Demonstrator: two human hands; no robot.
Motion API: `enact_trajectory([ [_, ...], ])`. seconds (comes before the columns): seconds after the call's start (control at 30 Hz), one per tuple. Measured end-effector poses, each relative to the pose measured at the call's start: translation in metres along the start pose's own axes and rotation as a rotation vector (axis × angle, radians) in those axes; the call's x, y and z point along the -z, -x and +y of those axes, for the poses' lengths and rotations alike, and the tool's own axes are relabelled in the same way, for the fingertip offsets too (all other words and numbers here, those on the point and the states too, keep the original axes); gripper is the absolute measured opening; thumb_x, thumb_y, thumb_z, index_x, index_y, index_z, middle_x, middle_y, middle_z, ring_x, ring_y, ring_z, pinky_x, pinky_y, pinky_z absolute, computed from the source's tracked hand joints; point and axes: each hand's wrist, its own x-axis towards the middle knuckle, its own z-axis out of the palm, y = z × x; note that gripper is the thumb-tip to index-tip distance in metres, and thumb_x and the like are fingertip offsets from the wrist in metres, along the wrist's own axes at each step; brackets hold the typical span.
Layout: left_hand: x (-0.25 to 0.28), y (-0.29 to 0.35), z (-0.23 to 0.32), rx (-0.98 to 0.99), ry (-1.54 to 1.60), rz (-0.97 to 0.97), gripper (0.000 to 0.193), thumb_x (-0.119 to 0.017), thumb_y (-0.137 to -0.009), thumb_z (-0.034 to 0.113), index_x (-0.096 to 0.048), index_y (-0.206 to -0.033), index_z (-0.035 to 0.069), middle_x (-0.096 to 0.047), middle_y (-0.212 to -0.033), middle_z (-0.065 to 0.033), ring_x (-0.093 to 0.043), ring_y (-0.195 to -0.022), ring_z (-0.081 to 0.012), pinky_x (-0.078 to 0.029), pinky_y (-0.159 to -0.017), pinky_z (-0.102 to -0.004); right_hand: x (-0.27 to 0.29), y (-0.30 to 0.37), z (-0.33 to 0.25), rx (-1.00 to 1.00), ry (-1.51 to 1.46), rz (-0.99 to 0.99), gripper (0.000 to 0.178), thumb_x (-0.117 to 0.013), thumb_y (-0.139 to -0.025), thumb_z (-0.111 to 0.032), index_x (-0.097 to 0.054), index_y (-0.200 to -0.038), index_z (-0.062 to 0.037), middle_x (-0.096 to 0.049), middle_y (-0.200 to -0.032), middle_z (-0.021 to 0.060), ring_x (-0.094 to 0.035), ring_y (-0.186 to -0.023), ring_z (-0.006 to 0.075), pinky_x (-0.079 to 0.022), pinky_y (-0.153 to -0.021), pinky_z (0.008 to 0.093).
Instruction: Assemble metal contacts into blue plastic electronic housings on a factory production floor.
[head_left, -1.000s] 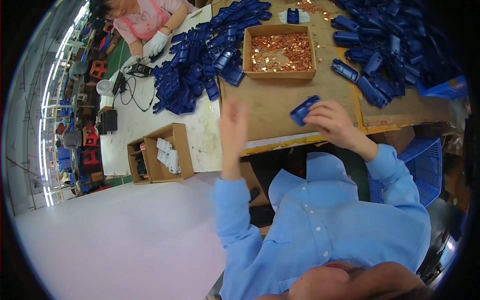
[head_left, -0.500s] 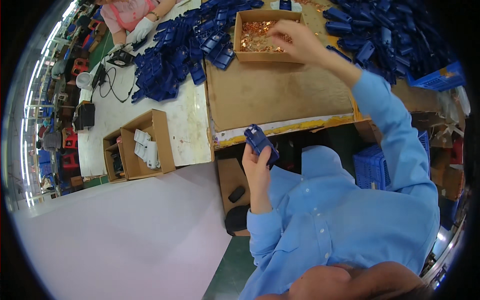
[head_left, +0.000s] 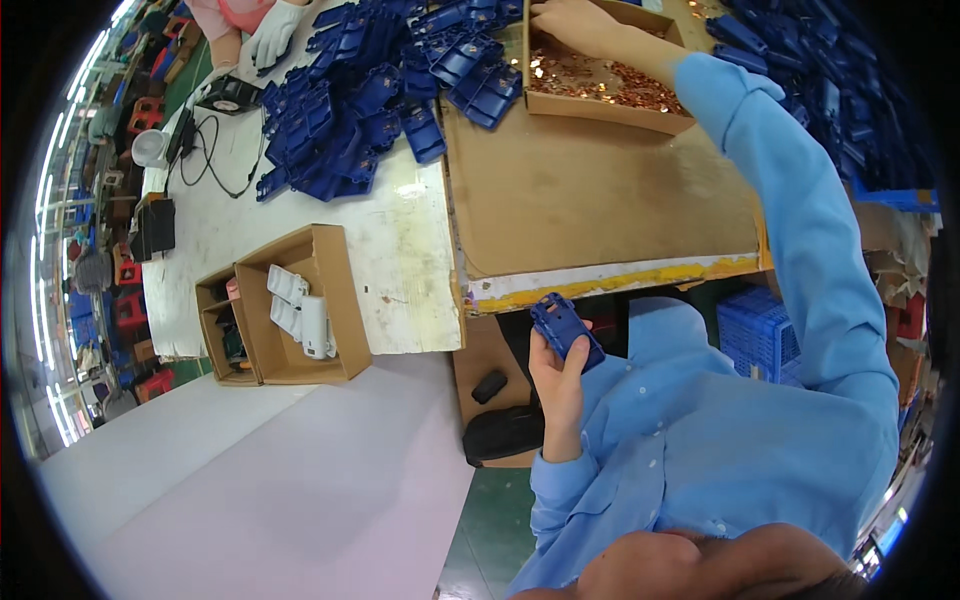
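My left hand (head_left: 560, 378) is wrapped round a blue plastic housing (head_left: 566, 328), thumb across its face, in front of the table's edge. The housing is tilted, with small openings at its upper end. My right hand (head_left: 578, 24) reaches into a cardboard box (head_left: 606, 112) at the back of the table. Its fingers are bent together near the box's left wall; whatever they pinch is too small to make out. Many small copper-coloured metal pieces (head_left: 620, 82) cover the bottom of that box.
Blue housings are heaped left of the box (head_left: 340, 110) and at the far right (head_left: 830, 80). A divided carton (head_left: 352, 300) with white housings stands front left. At the far left, a co-worker's gloved hand (head_left: 274, 36) is near a black device (head_left: 230, 95). A blue crate (head_left: 755, 330) sits below the table.
My right hand has lowered into the box and moved toward its left wall. The view has shifted, so the box appears higher and farther right. My left hand keeps hold of the housing.
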Motion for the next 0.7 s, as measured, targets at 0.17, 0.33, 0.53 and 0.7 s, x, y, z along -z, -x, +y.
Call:
enact_trajectory([
  [0.17, 0.003, -0.005, 0.007, -0.006, -0.035, 0.005, 0.046, -0.066, -0.088, 0.006, -0.047, -0.130, 0.002, -0.064, -0.108, -0.0108, -0.060, -0.093, -0.0129, -0.049, -0.082, -0.0257, 0.006, 0.006, -0.003, -0.091, -0.040, 0.094, 0.011, -0.060, -0.080, -0.015, -0.063, -0.083, -0.0046, -0.064, -0.087, 0.0146, -0.065, -0.087, 0.0314, -0.052, -0.075, 0.0432],
  [0.33, -0.005, 0.000, 0.026, -0.109, -0.100, -0.036, 0.038, -0.061, -0.091, 0.006, -0.046, -0.126, 0.003, -0.065, -0.108, -0.0089, -0.059, -0.096, -0.0115, -0.046, -0.086, -0.0255, 0.021, 0.018, -0.006, -0.278, -0.208, 0.061, 0.015, -0.056, -0.092, -0.017, -0.061, -0.096, -0.0036, -0.066, -0.088, 0.0168, -0.064, -0.087, 0.0361, -0.051, -0.075, 0.0479],
  [0.53, -0.023, 0.010, 0.045, -0.194, -0.150, -0.071, 0.029, -0.057, -0.095, 0.010, -0.045, -0.121, 0.004, -0.065, -0.095, -0.0093, -0.060, -0.080, -0.0111, -0.049, -0.072, -0.0244, 0.070, 0.056, -0.038, -0.341, -0.693, 0.181, 0.015, -0.062, -0.087, -0.014, -0.063, -0.093, -0.0004, -0.067, -0.081, 0.0137, -0.065, -0.077, 0.0278, -0.051, -0.072, 0.0386],
  [0.7, -0.047, 0.021, 0.057, -0.232, -0.233, -0.075, 0.029, -0.054, -0.097, 0.010, -0.044, -0.123, 0.002, -0.063, -0.092, -0.0107, -0.062, -0.074, -0.0135, -0.052, -0.068, -0.0266, 0.160, 0.118, -0.104, -0.489, -1.358, 0.031, 0.011, -0.061, -0.091, -0.011, -0.062, -0.091, -0.0009, -0.064, -0.080, 0.0017, -0.060, -0.072, 0.0075, -0.050, -0.066, 0.0223],
])
